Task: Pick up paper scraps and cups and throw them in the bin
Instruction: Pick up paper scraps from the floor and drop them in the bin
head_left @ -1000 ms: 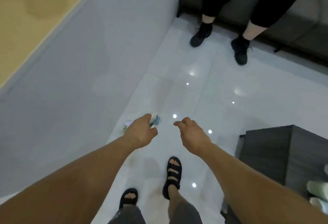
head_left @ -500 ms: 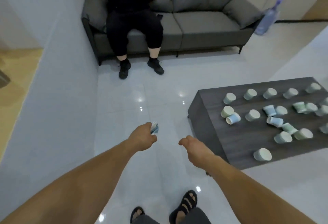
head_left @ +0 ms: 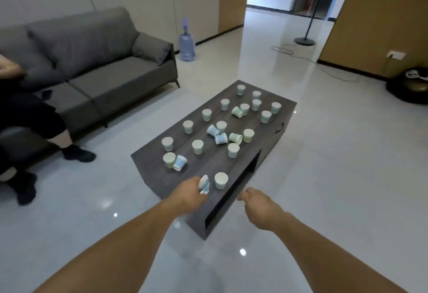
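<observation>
At the near end of the table (head_left: 208, 158), over its corner:

1. Left grip (head_left: 187, 194): arm stretched forward, fingers curled tight round a crumpled blue-and-white paper scrap (head_left: 204, 185). The scrap sticks out of the fist on the side toward the table and is held off the surface.
2. Right grip (head_left: 259, 204): I see the back of the hand, out past the table's near edge above the floor (head_left: 335, 176). The fingers are loosely curled and I can make out nothing in them.
3. Nearest paper cup (head_left: 221, 180): pale, standing on the table, just beside the scrap in the left grip.
4. Paper cups (head_left: 233, 150): I count about twenty across the dark grey tabletop, pale green, blue and white. Most are standing, and a few lie on their sides near the middle. One blue cup (head_left: 179, 163) leans against a green one near the left corner.
5. Table: low, dark wood grain, with an open slot along the side facing me.

Elsewhere in the room:

6. Grey sofa (head_left: 92, 60), on the left, well apart from the table.
7. Seated person (head_left: 34, 116), at the sofa's left end, in dark clothes and black shoes.
8. Water bottle (head_left: 186, 44), large and blue, on the floor beside the sofa arm.
9. Fan stand (head_left: 305, 37), by the doorway, with a cable trailing across the floor.
</observation>
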Demonstrator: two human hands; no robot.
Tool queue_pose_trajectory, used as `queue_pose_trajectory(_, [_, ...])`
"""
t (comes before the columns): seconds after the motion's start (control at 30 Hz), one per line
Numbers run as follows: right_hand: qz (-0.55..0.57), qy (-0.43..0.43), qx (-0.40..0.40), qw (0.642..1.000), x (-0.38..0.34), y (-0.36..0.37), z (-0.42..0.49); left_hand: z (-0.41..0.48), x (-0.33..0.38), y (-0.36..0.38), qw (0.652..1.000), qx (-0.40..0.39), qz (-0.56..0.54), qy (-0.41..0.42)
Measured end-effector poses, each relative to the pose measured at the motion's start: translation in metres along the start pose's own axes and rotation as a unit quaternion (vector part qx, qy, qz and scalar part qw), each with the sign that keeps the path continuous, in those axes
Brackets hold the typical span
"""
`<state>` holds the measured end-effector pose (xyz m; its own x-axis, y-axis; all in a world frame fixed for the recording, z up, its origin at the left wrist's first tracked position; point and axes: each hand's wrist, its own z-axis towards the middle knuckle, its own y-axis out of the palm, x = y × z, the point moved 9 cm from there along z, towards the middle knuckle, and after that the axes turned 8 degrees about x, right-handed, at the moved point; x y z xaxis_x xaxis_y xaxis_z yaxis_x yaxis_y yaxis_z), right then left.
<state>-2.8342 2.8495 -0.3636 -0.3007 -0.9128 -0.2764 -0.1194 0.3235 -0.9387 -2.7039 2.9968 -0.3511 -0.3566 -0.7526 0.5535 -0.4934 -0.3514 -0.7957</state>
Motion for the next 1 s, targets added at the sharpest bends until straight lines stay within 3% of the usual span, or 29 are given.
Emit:
queue_pose_trajectory(0.27, [0.074, 0.166, 0.1, 0.978, 0.229, -0.072, -0.076, 0.072, 0.219, 0.126, 0.982, -0.077, 0.095, 0.146])
queue_pose_trajectory(0.77, [0.075, 0.386, 0.139, 0.909, 0.532, -0.169, -0.082, 0.251, 0.519, 0.289, 0.93, -0.2, 0.087, 0.297])
queue_pose_trajectory(1.0, [0.093, 0.441, 0.173, 0.876, 0.655, -0.203, -0.083, 0.298, 0.663, 0.349, 0.897, -0.226, 0.119, 0.361])
